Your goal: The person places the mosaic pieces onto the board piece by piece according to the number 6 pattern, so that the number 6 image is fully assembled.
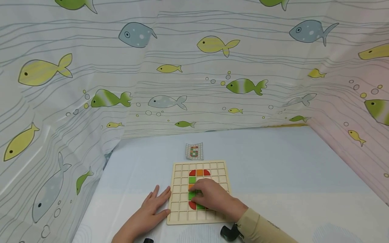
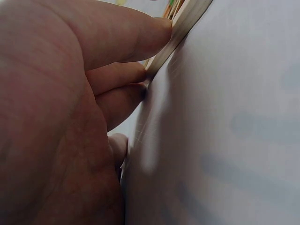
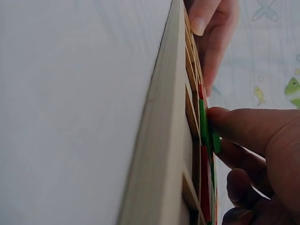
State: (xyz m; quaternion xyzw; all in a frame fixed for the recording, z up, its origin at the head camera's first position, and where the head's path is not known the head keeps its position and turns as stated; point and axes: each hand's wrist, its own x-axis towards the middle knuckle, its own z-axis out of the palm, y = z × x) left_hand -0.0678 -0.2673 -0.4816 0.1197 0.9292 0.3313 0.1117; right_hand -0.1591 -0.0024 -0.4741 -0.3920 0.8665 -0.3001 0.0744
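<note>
A wooden grid board (image 1: 179,216) lies on the table with coloured tiles in its cells. The left hand (image 1: 150,211) rests flat beside it, fingertips and thumb touching its left edge. Over the board's middle, the right hand (image 1: 214,195) pinches a green tile (image 3: 215,142) between thumb and finger, at the left column of tiles. Above it in that column are an orange tile (image 1: 190,186) and a green square (image 1: 192,180). A top row has two rounded red tiles, one a red quarter-round (image 1: 192,172), around an orange square (image 1: 199,172). Another red tile (image 1: 192,205) sits below; the right hand hides some tiles.
Behind the board lies a small card (image 1: 194,151) printed with a coloured grid figure. A black device (image 1: 229,233) is near the right wrist, another black piece (image 1: 148,240) by the left. A fish-print curtain (image 1: 194,111) encloses the white table (image 1: 273,162) at back and sides.
</note>
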